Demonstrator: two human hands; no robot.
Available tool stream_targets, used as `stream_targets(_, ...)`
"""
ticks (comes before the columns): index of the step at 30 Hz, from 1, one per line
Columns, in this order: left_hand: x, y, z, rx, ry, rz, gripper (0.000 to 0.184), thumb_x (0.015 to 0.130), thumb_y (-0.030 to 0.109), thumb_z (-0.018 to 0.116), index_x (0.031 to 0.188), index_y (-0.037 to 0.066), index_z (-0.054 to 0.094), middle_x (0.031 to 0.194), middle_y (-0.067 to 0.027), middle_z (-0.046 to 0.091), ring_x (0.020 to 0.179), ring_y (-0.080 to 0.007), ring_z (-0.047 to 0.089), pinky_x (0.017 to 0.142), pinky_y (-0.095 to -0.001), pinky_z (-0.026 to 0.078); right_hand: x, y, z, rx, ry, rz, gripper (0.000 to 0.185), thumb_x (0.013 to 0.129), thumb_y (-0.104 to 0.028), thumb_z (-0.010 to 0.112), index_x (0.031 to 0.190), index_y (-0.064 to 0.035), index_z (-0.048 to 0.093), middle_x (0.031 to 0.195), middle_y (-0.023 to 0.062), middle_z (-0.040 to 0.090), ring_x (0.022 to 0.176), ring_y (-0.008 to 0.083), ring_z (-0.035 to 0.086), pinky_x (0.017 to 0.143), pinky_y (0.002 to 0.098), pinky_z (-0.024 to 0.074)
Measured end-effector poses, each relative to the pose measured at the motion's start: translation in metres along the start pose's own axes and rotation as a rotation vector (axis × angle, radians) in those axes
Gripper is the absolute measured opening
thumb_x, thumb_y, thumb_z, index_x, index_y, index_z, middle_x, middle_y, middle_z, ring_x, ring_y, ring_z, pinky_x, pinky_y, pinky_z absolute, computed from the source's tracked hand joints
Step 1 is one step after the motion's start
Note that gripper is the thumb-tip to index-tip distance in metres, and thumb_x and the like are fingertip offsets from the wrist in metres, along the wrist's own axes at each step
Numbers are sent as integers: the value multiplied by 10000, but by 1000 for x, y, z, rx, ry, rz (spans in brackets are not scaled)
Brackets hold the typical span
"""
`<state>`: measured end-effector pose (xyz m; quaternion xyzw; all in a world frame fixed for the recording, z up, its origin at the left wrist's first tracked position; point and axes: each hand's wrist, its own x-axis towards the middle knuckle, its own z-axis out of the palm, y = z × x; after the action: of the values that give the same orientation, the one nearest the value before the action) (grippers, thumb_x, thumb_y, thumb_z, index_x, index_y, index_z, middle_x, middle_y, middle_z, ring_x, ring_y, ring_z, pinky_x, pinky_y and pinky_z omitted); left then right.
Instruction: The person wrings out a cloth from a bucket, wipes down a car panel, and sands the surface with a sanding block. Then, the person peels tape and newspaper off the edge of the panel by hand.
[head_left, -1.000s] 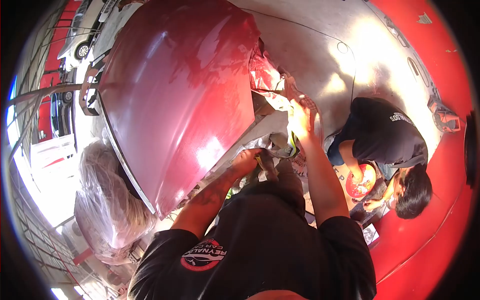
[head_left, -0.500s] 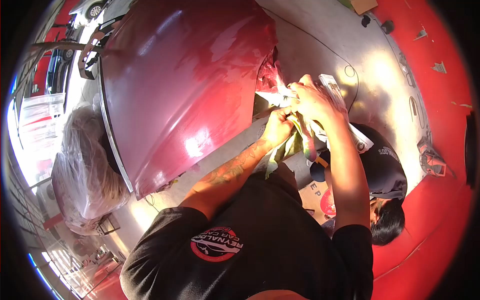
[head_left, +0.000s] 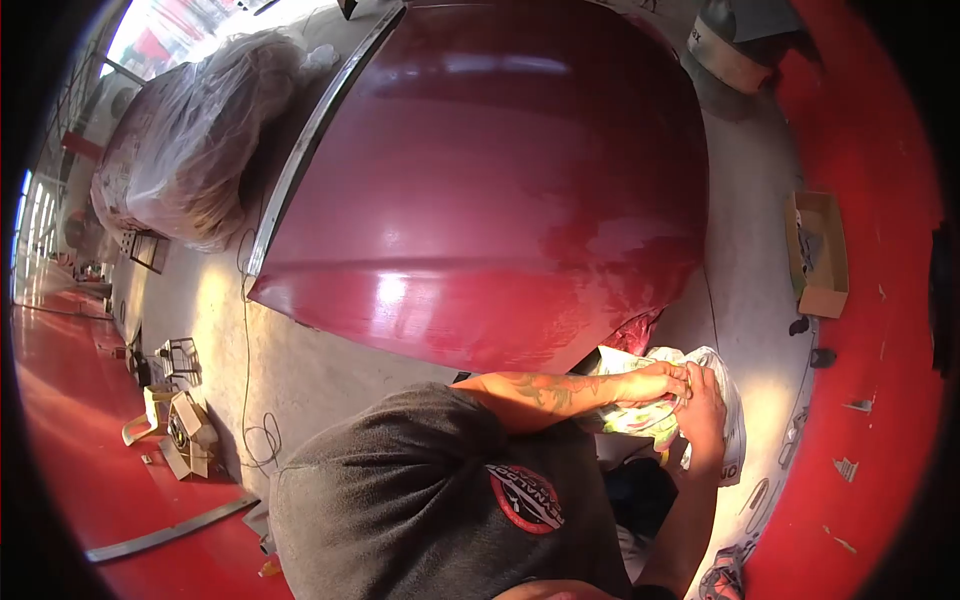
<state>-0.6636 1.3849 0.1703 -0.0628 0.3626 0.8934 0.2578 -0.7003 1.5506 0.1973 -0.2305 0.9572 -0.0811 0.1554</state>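
My left hand (head_left: 655,383), on the tattooed arm, and my right hand (head_left: 702,402) meet just past the near right corner of a large dark red car hood (head_left: 480,190). Fingers of both hands are closed around a crumpled white and green material (head_left: 640,420), which spreads below and beside them. Whether it is cloth or plastic, I cannot tell. Beyond it, crinkled red and clear sheeting (head_left: 632,332) hangs at the hood's corner. The hood's surface looks partly dull, with uneven wet-looking patches toward the right.
A plastic-wrapped bulky object (head_left: 200,140) stands at the upper left. An open cardboard box (head_left: 822,255) lies at the right, another box (head_left: 190,435) at the lower left. A cable (head_left: 247,350) runs over the floor. A round container (head_left: 725,55) is at the upper right.
My view has turned, so the hood appears higher and further right. Both hands have come together on the material. The co-worker with the red bowl is out of view.
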Motion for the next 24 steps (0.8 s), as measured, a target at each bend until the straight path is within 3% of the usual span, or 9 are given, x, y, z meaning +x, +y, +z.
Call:
stream_targets(2,21,0,-22,246,-140,-21,93,937,150,608,973,74,648,858,12,605,810,-70,539,719,-228,439,18,5,-2,-32,-6,-49,526,738,-60,707,1220,-157,521,1164,95,545,1122,334,551,877,453,494)
stream_targets(4,24,13,-32,380,-68,-98,324,955,239,630,1190,14,638,986,-17,656,899,-90,555,799,-253,456,31,21,-1,-60,-11,-82,476,749,-52,694,1186,-156,537,1128,95,558,1096,334,563,858,459,498)
stream_targets(9,-8,42,-51,578,124,64,331,966,300,625,1154,27,638,1005,-18,665,966,-108,567,923,-303,446,69,50,5,-52,-127,-259,524,696,-3,747,1169,-143,570,1094,78,587,1050,325,583,849,449,492)
stream_targets(12,-39,29,-58,701,463,87,330,956,283,637,1159,23,641,1029,-61,688,960,-116,596,887,-325,476,91,73,17,-43,-165,-370,557,684,-13,774,1185,-156,578,1100,72,592,1060,315,586,848,439,492)
stream_targets(13,-50,28,-49,712,585,-15,325,953,245,637,1186,19,632,1027,-83,700,939,-141,627,845,-333,503,98,77,13,0,-165,-447,549,692,11,742,1192,-146,579,1112,75,594,1056,321,587,851,433,493)
stream_targets(15,-58,-13,-54,732,839,71,305,943,164,629,1199,0,619,994,-120,698,900,-170,652,801,-328,525,109,84,11,56,-164,-569,504,712,28,681,1180,-141,607,1143,59,598,1051,304,591,867,418,500)
stream_targets(18,-63,-32,-25,1053,1162,-93,386,904,99,613,1284,42,570,1109,-158,631,936,-292,669,823,-375,534,121,88,-1,33,-201,-665,518,700,35,662,1172,-173,616,1113,44,601,1029,281,596,857,409,498)
stream_targets(21,-57,-63,-23,1397,1310,46,458,897,85,582,1351,89,520,1087,-137,611,928,-320,646,810,-410,529,131,94,3,31,-198,-794,475,721,28,620,1141,-193,640,1085,23,602,1019,253,601,833,402,500)
stream_targets(24,-47,-62,-15,1555,1199,-58,479,866,110,578,1342,103,526,1009,-94,602,889,-288,636,780,-410,513,133,94,-5,39,-223,-849,467,731,19,614,1147,-192,642,1101,19,600,1037,247,595,830,403,496)
